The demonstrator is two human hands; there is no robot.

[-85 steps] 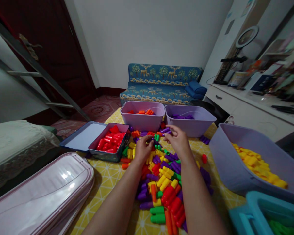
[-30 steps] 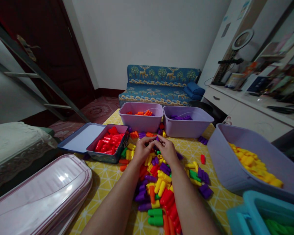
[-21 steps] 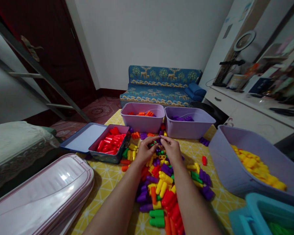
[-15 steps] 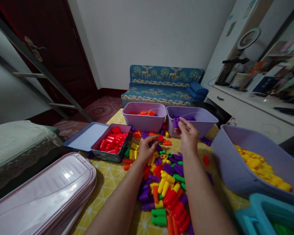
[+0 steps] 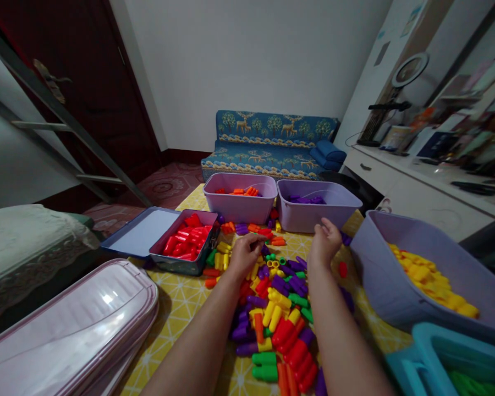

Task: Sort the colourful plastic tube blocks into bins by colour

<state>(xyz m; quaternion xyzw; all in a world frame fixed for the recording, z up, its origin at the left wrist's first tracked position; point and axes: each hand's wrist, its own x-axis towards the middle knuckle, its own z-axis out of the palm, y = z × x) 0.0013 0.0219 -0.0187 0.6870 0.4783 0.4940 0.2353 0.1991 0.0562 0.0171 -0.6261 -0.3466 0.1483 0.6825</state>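
Note:
Over the far part of a pile of colored plastic building blocks (image 5: 278, 300), my left hand (image 5: 246, 256) has its fingers bent together. Whatever lies between its fingertips is hidden. My right hand (image 5: 325, 245) hovers just in front of the right-hand lilac bin (image 5: 313, 215), its fingers loosely apart and no block visible in them. Purple blocks (image 5: 306, 199) lie inside that bin. A few more purple blocks (image 5: 346, 238) sit on the table just right of my right hand. A single red block (image 5: 343, 269) lies nearby.
Another lilac bin (image 5: 239, 206) holds orange blocks, and a hinged tin (image 5: 177, 264) holds red ones. On the right stand a large bin (image 5: 367, 275) of yellow blocks and a turquoise container (image 5: 421, 344) with green pieces. Pale pink lids (image 5: 78, 324) lie at left on the yellow tablecloth (image 5: 177, 308).
The purple block is gone from my right hand, which has moved down and right from the purple bin's rim. My left hand stays over the pile, its fingers closer together.

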